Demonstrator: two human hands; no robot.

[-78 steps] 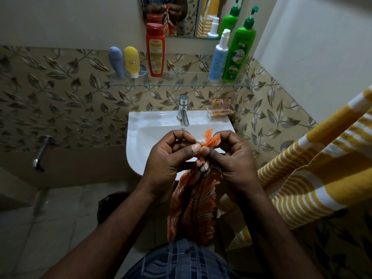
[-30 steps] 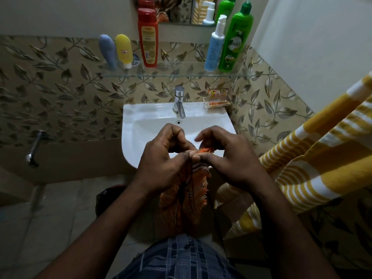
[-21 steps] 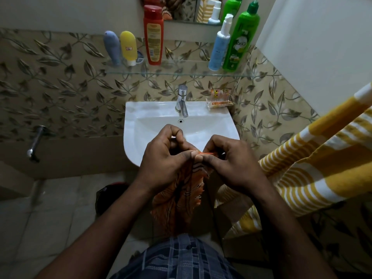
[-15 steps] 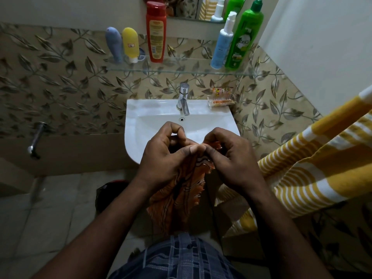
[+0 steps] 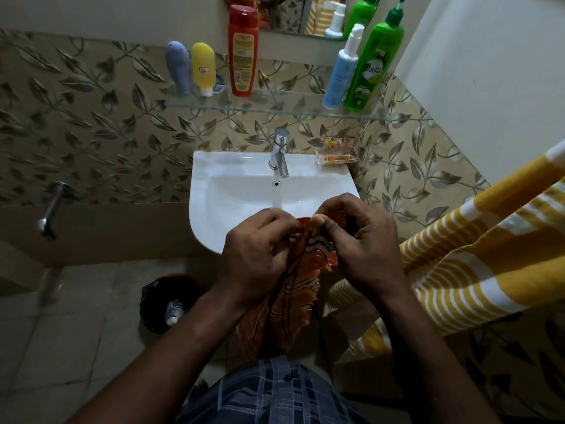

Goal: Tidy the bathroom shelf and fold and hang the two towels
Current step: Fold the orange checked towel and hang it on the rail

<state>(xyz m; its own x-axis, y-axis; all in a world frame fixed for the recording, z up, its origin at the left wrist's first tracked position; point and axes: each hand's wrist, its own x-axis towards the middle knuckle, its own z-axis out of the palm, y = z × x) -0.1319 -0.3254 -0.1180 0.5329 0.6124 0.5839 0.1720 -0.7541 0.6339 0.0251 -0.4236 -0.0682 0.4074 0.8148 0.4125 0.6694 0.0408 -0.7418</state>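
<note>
Since the earliest picture the orange tuft that stuck up above the fingers has gone down between them; only a short bit of edge now shows at the thumbs. The hands have also drawn slightly apart.

The left hand and right hand are side by side in front of the sink, over its front rim. Both have their fingers curled in, and each pinches the top edge of the orange towel between thumb and fingers. The rest of the towel hangs bunched below the hands, down to the checked cloth at the person's waist.

A yellow striped towel hangs at the right, just beside the right forearm; what holds it up is out of view.

On the glass shelf above the tap stand five things upright — a grey-blue tube and a yellow tube close together at the left, a red bottle next to them, and at the right end a white pump bottle touching a green bottle. A mirror above reflects the bottle tops.

A soap packet sits on the sink's back right corner. A dark bin stands on the floor, left of the left forearm, and a metal spout juts from the wall at the far left.
</note>
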